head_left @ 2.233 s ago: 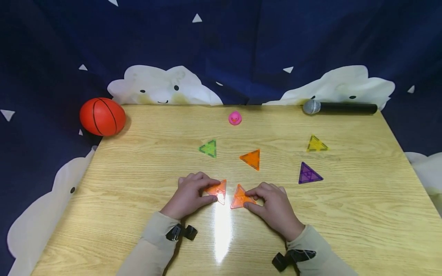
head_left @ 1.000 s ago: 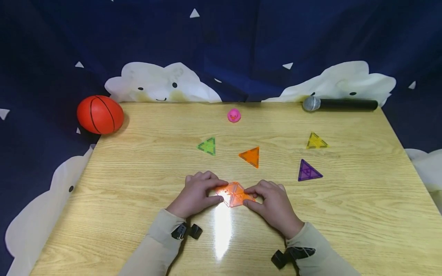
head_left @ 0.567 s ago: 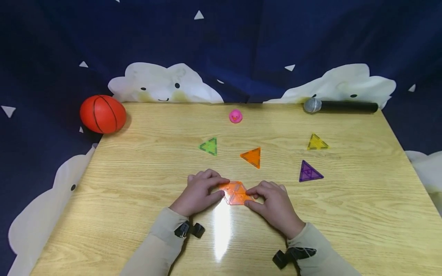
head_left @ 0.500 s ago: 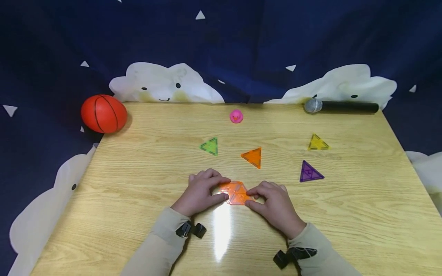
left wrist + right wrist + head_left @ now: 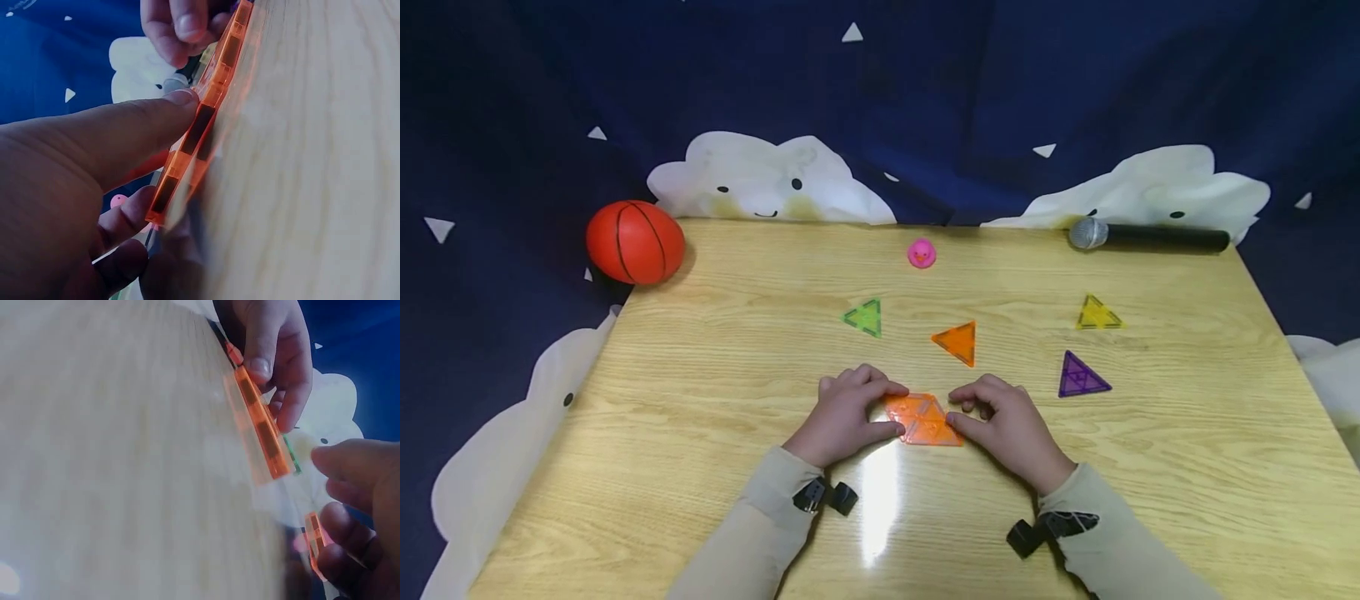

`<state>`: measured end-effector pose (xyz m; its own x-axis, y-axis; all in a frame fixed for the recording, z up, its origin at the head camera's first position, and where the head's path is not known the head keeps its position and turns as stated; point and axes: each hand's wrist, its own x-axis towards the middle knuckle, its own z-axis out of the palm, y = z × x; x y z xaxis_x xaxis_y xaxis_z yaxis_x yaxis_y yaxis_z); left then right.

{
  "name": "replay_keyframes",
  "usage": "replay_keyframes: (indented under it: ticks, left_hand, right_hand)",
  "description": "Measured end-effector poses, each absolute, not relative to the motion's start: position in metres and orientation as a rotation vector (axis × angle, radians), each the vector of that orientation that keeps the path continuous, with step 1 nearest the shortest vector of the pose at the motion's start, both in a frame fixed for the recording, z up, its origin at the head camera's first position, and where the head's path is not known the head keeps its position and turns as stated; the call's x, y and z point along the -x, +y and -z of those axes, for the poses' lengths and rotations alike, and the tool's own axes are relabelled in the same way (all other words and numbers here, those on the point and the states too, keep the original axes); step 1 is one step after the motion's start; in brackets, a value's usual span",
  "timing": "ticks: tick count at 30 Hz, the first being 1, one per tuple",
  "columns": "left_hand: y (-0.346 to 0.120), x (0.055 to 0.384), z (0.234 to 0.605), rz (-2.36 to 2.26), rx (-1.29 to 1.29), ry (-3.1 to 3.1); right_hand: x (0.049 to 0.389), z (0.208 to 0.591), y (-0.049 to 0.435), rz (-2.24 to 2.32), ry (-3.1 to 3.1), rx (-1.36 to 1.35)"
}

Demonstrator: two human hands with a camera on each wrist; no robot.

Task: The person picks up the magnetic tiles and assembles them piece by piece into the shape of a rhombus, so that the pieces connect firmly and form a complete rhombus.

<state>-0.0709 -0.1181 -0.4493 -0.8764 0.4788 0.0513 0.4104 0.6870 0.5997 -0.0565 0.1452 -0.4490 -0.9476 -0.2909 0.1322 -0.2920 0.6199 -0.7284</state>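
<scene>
Two translucent orange triangular magnetic tiles lie edge to edge on the wooden table (image 5: 737, 358): the left tile (image 5: 899, 407) and the right tile (image 5: 934, 430). My left hand (image 5: 842, 417) grips the left tile between thumb and fingers. In the left wrist view its thumb (image 5: 150, 125) presses the tile's side edge (image 5: 199, 128). My right hand (image 5: 1015, 429) hovers beside the right tile, its thumb and fingers spread apart with nothing between them. The right wrist view shows the right thumb (image 5: 350, 459) clear of the right tile (image 5: 265, 428).
Beyond the hands lie an orange tile (image 5: 958, 342), a green tile (image 5: 864, 317), a purple tile (image 5: 1081, 377) and a yellow tile (image 5: 1097, 314). Along the back sit a red ball (image 5: 636, 242), a pink duck (image 5: 921, 253) and a microphone (image 5: 1150, 237).
My left hand brought its orange tile rightward until it met the right one. My right hand, which pinched the right tile, has let go and drawn slightly away.
</scene>
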Motion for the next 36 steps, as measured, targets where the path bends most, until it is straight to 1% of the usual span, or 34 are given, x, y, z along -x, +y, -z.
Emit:
replay_keyframes:
  ticks: [14, 25, 36]
  left_hand:
    - [-0.117, 0.071, 0.451, -0.956, -0.731, 2.777]
    - [-0.117, 0.071, 0.448, -0.912, -0.705, 2.782]
    - [-0.117, 0.072, 0.448, -0.895, -0.692, 2.786]
  right_hand:
    - [0.091, 0.46, 0.15, -1.204, -2.728, -0.405]
    - [0.112, 0.458, 0.154, -1.136, -2.864, -0.283]
    - [0.129, 0.453, 0.155, -1.074, -2.998, -0.277]
